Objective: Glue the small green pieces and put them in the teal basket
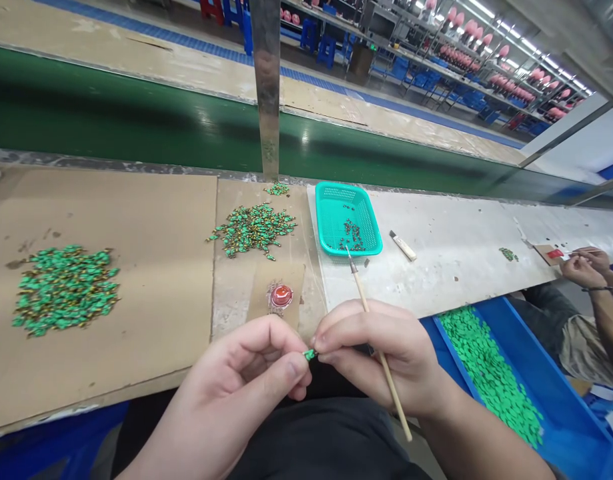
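Between my two hands, over the table's near edge, is a small green piece (309, 355). My left hand (259, 380) pinches it between thumb and forefinger. My right hand (381, 353) has its thumb and fingertips on the piece's dark right end, and it also holds a thin wooden brush (386, 373), tip pointing up and away. Just beyond my hands, a blob of red paint (281, 296) sits on a cardboard piece (257, 293). Farther back stands a green basket (331, 200) with small dark bits inside.
Piles of green and gold pieces lie at left (66, 288) and centre (253, 228). A small knife (403, 246) rests right of the basket. A blue bin (566, 427) holds green pieces (491, 373). Another person's hands (583, 267) work at far right.
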`<state>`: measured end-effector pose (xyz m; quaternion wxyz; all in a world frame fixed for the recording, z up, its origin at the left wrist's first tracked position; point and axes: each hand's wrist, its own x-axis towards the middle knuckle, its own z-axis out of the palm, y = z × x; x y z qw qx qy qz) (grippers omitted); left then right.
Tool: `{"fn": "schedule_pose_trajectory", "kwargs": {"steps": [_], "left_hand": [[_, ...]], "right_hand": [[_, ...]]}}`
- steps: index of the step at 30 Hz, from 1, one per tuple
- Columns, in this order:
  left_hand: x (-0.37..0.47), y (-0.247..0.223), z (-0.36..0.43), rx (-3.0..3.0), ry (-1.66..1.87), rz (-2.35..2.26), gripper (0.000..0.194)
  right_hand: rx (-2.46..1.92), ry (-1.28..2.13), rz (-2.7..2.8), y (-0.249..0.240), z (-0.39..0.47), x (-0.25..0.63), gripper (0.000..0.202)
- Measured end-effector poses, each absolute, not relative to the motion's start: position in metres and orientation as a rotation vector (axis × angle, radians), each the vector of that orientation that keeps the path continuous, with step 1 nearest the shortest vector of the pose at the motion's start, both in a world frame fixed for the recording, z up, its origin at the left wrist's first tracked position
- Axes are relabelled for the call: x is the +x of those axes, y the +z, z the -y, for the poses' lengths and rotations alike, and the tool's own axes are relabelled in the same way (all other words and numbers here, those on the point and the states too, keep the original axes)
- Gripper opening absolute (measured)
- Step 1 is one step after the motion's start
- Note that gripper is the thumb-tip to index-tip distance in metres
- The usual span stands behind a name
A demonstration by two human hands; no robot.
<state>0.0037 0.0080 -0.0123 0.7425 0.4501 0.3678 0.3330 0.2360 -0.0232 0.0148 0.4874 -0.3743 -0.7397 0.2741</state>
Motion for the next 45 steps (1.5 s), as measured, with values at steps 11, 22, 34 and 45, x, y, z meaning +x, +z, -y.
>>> {"fn": "schedule_pose_trajectory", "kwargs": {"steps": [11, 22, 34, 45], "left_hand": [[0.001, -0.011, -0.006, 1.079, 0.735, -0.847, 0.030], [0.000, -0.008, -0.006, 1.161, 0.742, -0.835, 0.030], [-0.002, -0.014, 0.003, 1.225, 0.947, -0.927, 0.020], [-0.010, -0.023, 0.004, 1.673, 1.060, -0.743, 0.025]], "right_hand": [[-0.903, 0.653, 1.887, 0.022, 0.022, 0.238, 0.022], [-0.880, 0.656, 1.922, 0.016, 0.020, 0.238, 0.014], [-0.970, 0.754, 1.707, 0.016, 0.025, 0.233, 0.014], [-0.921, 0.687, 1.766, 0.017, 0.028, 0.230, 0.007]]}}
